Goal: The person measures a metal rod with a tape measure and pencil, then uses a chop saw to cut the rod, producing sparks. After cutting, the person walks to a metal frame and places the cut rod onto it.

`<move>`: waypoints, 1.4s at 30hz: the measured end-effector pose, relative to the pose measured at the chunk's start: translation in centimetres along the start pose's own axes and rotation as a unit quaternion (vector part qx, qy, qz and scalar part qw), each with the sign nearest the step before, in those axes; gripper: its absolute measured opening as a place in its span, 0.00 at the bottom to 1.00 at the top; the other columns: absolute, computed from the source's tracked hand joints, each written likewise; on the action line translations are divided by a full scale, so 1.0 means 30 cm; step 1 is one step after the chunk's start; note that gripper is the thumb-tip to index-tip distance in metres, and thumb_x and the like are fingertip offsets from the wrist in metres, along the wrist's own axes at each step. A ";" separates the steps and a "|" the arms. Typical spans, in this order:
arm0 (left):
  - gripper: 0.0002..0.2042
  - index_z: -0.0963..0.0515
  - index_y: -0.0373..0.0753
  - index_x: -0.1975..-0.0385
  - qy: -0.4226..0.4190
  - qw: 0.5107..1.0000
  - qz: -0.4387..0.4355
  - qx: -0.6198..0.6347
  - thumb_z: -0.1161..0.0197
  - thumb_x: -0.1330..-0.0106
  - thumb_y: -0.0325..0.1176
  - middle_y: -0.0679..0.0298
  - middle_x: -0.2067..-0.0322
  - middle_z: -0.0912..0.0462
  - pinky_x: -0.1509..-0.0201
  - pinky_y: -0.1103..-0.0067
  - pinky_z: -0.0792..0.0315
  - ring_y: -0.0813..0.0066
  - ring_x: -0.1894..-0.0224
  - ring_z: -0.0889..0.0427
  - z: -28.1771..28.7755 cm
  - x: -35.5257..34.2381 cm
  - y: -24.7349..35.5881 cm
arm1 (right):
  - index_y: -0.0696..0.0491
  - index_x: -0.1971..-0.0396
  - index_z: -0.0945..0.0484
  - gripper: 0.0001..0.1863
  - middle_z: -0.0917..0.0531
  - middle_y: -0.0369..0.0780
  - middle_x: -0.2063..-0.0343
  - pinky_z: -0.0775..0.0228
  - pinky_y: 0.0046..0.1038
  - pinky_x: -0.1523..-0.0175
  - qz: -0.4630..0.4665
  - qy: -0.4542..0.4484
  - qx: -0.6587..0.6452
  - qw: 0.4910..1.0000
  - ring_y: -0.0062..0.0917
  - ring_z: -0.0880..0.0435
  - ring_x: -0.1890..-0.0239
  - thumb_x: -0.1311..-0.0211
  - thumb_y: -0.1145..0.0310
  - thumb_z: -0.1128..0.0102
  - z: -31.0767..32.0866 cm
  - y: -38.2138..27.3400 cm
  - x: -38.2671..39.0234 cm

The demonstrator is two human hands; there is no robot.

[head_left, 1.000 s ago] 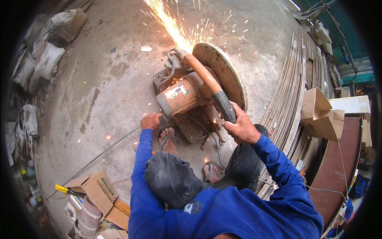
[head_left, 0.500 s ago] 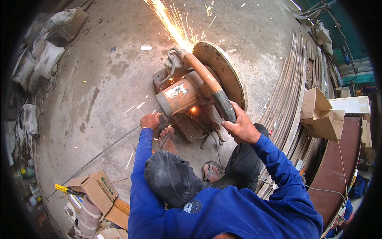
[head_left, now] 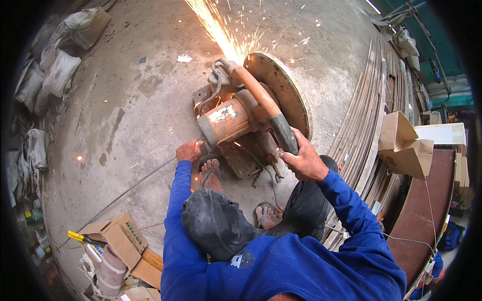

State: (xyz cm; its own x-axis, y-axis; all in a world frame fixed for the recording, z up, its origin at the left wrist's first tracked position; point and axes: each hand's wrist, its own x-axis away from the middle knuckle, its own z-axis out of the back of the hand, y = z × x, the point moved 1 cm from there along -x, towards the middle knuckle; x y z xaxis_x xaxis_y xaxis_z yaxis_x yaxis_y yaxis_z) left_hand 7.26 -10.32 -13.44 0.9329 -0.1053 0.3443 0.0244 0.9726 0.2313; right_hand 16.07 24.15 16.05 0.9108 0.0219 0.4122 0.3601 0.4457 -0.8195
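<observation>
An orange chop saw (head_left: 236, 120) with worn paint stands on the concrete floor in front of me. My right hand (head_left: 306, 159) is wrapped round the black grip (head_left: 282, 133) of its handle. Under the rusty round guard (head_left: 278, 85) the blade is mostly hidden. Bright sparks (head_left: 221, 35) stream from the saw's far side, up and to the left. My left hand (head_left: 189, 150) is low by the motor's left end, closed on a thin metal rod (head_left: 135, 186) that runs off along the floor to the lower left. The rod's end at the saw is hidden.
My sandalled feet (head_left: 211, 173) are close to the saw's base, where a cable (head_left: 273, 185) hangs. Long metal bars (head_left: 354, 120) lie along the right, near an open cardboard box (head_left: 406, 145). Another box (head_left: 120, 238) sits lower left; pale sacks (head_left: 60, 70) line the left side.
The sparks have shifted in pattern, with more scattered to the right of the main stream. Both hands and the saw keep almost the same positions.
</observation>
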 end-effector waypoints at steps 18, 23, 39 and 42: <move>0.22 0.19 0.43 0.67 0.030 0.999 -0.023 0.001 0.51 0.34 0.56 0.53 0.68 0.16 0.61 0.60 0.24 0.52 0.64 0.16 -0.017 0.001 -0.011 | 0.58 0.38 0.41 0.38 0.24 0.47 0.54 0.34 0.30 0.44 -0.025 -0.011 -0.011 1.000 0.31 0.25 0.50 0.49 0.66 0.38 -0.001 0.007 0.004; 0.22 0.19 0.43 0.67 0.026 0.999 -0.025 -0.002 0.51 0.34 0.56 0.53 0.69 0.15 0.62 0.61 0.24 0.53 0.64 0.16 -0.040 -0.009 -0.023 | 0.58 0.38 0.41 0.37 0.24 0.47 0.53 0.34 0.30 0.44 0.010 -0.002 -0.006 1.000 0.30 0.24 0.51 0.49 0.67 0.38 -0.004 0.019 0.002; 0.20 0.20 0.41 0.63 0.065 0.997 -0.014 0.032 0.46 0.37 0.53 0.52 0.64 0.18 0.55 0.61 0.28 0.51 0.60 0.19 -0.026 0.019 -0.006 | 0.64 0.46 0.37 0.30 0.21 0.54 0.60 0.29 0.36 0.49 0.100 -0.011 0.071 0.992 0.41 0.20 0.56 0.49 0.65 0.44 0.105 -0.186 -0.121; 0.20 0.22 0.43 0.54 0.108 0.993 -0.038 0.031 0.41 0.38 0.50 0.54 0.56 0.20 0.48 0.63 0.32 0.53 0.52 0.22 0.009 0.050 0.010 | 0.65 0.49 0.35 0.28 0.20 0.58 0.63 0.27 0.39 0.52 0.155 -0.003 0.138 0.978 0.47 0.19 0.59 0.48 0.64 0.46 0.141 -0.329 -0.204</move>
State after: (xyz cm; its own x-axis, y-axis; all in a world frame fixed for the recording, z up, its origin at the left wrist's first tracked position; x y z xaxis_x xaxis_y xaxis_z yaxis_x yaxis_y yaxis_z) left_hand 8.58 -10.24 -12.61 0.9847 -0.1241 0.1225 0.0815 0.9485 0.3063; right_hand 6.10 23.39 23.29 0.9663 0.1986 0.1638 -0.0019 0.6418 -0.7668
